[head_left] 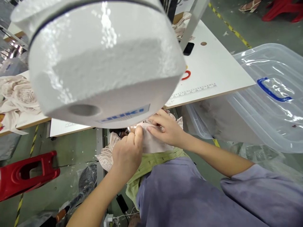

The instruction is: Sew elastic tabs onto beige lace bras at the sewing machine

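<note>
A large white sewing machine head (101,60) fills the upper left and hides the needle area. Just below it, both hands hold a pale pink lace fabric piece (153,143) at the table's near edge. My left hand (126,151) pinches the fabric's edge with thumb and fingers closed on it. My right hand (165,127) lies on the fabric with fingers pressing it flat under the machine. Lace trim (105,156) hangs down to the left of my left hand.
The white table (210,69) carries a printed ruler strip (194,90), a black phone (188,48) and a red ring (186,75). A clear plastic bin (267,94) with a blue handle stands at right. Pale fabric pile (19,94) at left; red stool (26,173) on the floor.
</note>
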`<state>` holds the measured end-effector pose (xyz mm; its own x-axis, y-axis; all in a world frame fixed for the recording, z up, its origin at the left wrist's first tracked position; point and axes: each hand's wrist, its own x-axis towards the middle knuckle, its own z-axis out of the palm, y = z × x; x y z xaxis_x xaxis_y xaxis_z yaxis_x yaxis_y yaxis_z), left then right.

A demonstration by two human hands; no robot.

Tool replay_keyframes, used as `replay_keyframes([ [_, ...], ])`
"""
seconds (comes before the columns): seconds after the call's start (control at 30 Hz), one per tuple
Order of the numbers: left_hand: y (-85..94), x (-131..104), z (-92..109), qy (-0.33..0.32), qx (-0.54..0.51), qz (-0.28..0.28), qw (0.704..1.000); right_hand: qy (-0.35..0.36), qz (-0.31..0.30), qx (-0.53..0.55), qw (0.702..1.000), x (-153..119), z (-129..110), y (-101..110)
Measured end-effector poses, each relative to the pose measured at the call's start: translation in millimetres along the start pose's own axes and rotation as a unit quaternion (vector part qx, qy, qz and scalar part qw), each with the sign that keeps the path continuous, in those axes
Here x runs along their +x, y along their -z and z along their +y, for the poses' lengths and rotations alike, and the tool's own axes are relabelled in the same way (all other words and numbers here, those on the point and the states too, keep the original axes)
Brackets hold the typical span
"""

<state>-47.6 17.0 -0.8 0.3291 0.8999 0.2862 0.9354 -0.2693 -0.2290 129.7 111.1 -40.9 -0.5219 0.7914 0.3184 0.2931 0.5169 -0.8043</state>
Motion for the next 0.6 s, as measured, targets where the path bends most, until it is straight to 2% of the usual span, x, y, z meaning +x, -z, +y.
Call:
replay_keyframes([
  [0.1, 2.3, 7.0, 3.6, 0.027, 0.016, 0.002, 1.000, -0.001, -0.016, -0.002, 1.000, 18.1, 0.0, 7.7],
  [0.27, 2.6, 14.1, 3.3, 0.053, 0.017, 0.008, 0.998, -0.014, -0.063, 0.060, 0.996, 40.1, -0.4, 9.2],
  [0.6, 2.9, 15.9, 4.8, 0.067, 0.015, 0.013, 0.998, -0.002, -0.068, 0.086, 0.994, 53.2, 4.9, 10.0],
])
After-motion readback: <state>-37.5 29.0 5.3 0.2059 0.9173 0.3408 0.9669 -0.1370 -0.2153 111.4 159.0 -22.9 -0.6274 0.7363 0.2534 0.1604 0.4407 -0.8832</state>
